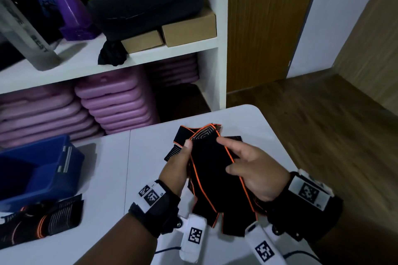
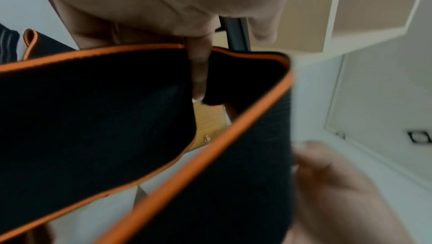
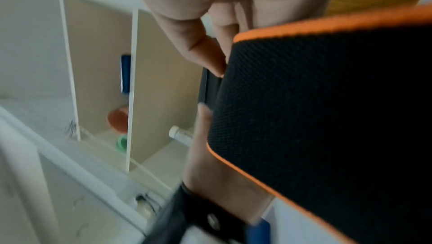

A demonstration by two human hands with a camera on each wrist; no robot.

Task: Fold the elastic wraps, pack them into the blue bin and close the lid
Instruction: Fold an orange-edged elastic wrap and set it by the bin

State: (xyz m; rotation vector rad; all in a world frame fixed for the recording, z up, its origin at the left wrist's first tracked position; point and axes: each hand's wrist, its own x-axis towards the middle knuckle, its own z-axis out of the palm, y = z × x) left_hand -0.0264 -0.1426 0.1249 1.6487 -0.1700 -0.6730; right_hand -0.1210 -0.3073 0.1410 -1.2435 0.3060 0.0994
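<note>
One black orange-trimmed wrap (image 1: pixel 212 170) is held mid-fold, pinched by left hand (image 1: pixel 176 163) & right hand (image 1: pixel 254 170) fingers; blue bin (image 1: pixel 41 170) is open w/ no wraps seen inside, other wraps (image 1: pixel 43 219) unpacked.

The room light was soft and a little dim, with weak shadows on the white table (image 1: pixel 120 157). In the head view the shelf lines curved near the left edge, and the lower part was slightly blurred. Both wrist views were strongly blurred by motion, and the black wrap (image 2: pixel 93 109) looked very dark, almost without detail, at the lower left.
</note>
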